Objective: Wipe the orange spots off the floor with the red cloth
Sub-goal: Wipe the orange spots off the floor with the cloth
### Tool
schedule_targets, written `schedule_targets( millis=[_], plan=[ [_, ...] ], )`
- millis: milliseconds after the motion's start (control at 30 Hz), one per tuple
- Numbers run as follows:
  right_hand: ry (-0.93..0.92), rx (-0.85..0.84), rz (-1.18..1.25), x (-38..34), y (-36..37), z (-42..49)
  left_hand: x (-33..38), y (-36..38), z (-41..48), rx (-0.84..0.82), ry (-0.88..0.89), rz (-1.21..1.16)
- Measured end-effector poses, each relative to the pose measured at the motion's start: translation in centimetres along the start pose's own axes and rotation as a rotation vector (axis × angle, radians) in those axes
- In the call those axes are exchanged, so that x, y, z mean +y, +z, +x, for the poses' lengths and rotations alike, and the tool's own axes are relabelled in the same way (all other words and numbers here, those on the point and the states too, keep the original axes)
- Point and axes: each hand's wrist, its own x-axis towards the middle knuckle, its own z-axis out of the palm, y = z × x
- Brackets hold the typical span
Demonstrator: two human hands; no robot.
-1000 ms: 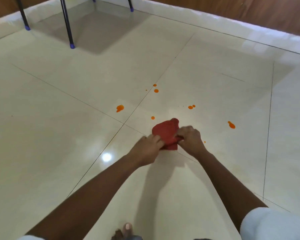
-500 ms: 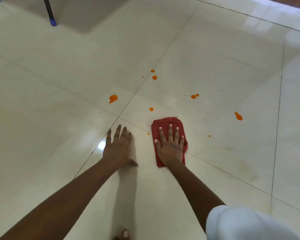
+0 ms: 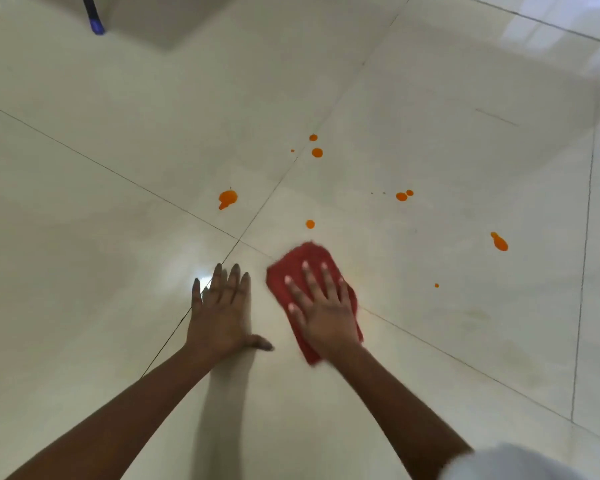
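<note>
The red cloth (image 3: 302,255) lies spread on the pale tiled floor (image 3: 118,271), and my right hand (image 3: 321,306) presses flat on it with fingers apart. My left hand (image 3: 222,313) rests flat and empty on the floor just left of the cloth. Several orange spots lie beyond the cloth. A small spot (image 3: 310,224) sits just past its far edge and a big one (image 3: 227,198) to the far left. A pair (image 3: 317,152) lies farther off, another pair (image 3: 401,196) to the right, a long spot (image 3: 498,241) at the far right, and a tiny speck (image 3: 436,285) beside the cloth.
A dark furniture leg with a blue foot (image 3: 96,24) stands at the top left, with its shadow on the tiles. Dark tile joints cross just beyond my hands. My white sleeve (image 3: 513,462) shows at the bottom right.
One second ago both hands held the bunched cloth. It has since been laid flat under my right hand, my left hand has gone to the floor, and the cloth has slid slightly left.
</note>
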Motion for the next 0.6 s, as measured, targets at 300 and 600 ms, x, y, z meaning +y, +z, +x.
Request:
schedule_targets(
  millis=[300,600],
  plan=[
    [0.265,-0.047,0.129,3.7,-3.7,10.6,-1.5,-2.5,3.3,0.001,-0.075,-0.030],
    [0.067,0.067,-0.024,7.4,-2.7,5.2,-2.5,-2.3,3.2,-0.037,-0.156,-0.074]
  ],
)
